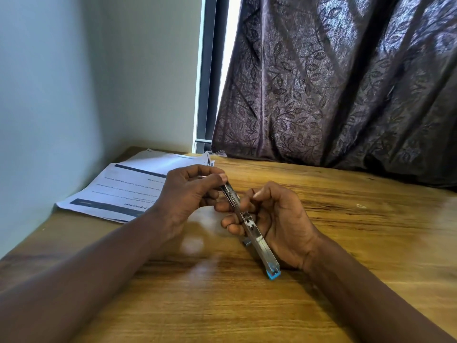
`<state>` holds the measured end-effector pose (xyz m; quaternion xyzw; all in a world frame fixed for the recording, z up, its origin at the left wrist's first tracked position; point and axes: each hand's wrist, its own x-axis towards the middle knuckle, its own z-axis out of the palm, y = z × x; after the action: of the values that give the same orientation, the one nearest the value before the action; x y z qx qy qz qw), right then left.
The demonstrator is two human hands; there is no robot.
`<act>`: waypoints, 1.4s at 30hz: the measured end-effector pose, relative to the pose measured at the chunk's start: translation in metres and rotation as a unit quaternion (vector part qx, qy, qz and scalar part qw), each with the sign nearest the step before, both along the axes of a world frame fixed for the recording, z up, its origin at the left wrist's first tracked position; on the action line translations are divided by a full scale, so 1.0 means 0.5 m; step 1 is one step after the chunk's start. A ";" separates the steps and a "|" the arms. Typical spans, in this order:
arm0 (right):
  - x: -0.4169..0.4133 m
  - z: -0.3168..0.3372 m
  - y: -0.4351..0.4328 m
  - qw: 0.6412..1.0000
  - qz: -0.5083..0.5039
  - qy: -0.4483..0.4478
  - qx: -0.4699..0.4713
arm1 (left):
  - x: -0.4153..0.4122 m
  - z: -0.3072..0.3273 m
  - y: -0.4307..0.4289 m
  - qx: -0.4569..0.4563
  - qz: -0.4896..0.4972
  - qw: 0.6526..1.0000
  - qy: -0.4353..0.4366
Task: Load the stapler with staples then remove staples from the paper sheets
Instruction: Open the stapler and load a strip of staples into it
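Paper sheets (138, 186) on table (346, 243), left of stapler (249, 226).

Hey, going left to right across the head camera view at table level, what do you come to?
Paper sheets → left hand → stapler → right hand → bare wooden table.

The setting looks like a room in a home, used as a small desk corner. A glossy wooden tabletop with strong grain (346, 243) fills the lower frame and is pushed into a corner of plain pale painted walls (61, 82). At upper right hangs a dark purple leaf-patterned fabric curtain (333, 82), partly covering a dark-framed window (210, 70). Printed white paper sheets with dark blue header bars (128, 189) lie at centre left.
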<state>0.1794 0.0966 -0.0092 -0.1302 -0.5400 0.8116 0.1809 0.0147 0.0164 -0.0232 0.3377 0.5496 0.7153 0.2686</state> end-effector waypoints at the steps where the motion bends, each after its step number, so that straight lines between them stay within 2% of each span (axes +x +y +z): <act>1: 0.000 0.003 -0.001 1.000 0.001 -0.002 -0.002 | -0.006 0.002 -0.001 0.004 0.008 1.000 -0.017; 8: 0.007 0.012 0.007 0.998 -0.054 -0.012 0.021 | -0.003 0.001 0.003 0.009 -0.001 0.999 -0.034; 9: 0.012 0.018 0.013 0.997 -0.071 -0.003 0.019 | 0.000 -0.002 0.004 -0.001 0.000 1.000 -0.004; 11: 0.022 0.029 0.032 0.993 -0.113 0.012 0.013 | 0.005 -0.010 0.004 -0.035 0.021 0.990 0.138; 13: 0.030 0.033 0.052 0.988 -0.154 0.020 0.001 | 0.016 -0.017 0.000 -0.063 0.030 0.953 0.295; 15: 0.037 0.032 0.069 0.982 -0.190 0.021 -0.004 | 0.030 -0.021 -0.002 -0.094 0.017 0.912 0.398; 18: 0.042 0.027 0.087 0.975 -0.223 0.007 -0.009 | 0.046 -0.023 -0.008 -0.140 -0.022 0.860 0.490; 22: 0.043 0.024 0.094 0.975 -0.222 -0.001 -0.018 | 0.056 -0.025 -0.012 -0.188 -0.057 0.800 0.567; 24: 0.043 0.023 0.092 0.978 -0.209 0.000 -0.021 | 0.056 -0.026 -0.011 -0.181 -0.064 0.803 0.565; 32: 0.037 0.022 0.081 0.986 -0.167 -0.013 -0.018 | 0.037 -0.037 0.000 -0.162 -0.073 0.854 0.489; 37: 0.034 0.017 0.073 0.989 -0.145 -0.029 0.011 | 0.014 -0.033 0.003 -0.065 -0.067 0.952 0.290; 42: 0.025 0.007 0.062 0.993 -0.100 -0.041 0.045 | 0.008 -0.011 -0.003 0.025 -0.035 0.988 0.149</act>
<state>0.1921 0.1274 -0.0059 -0.2081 -0.5670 0.7585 0.2446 0.0186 0.0149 -0.0288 0.4660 0.5538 0.6605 0.1999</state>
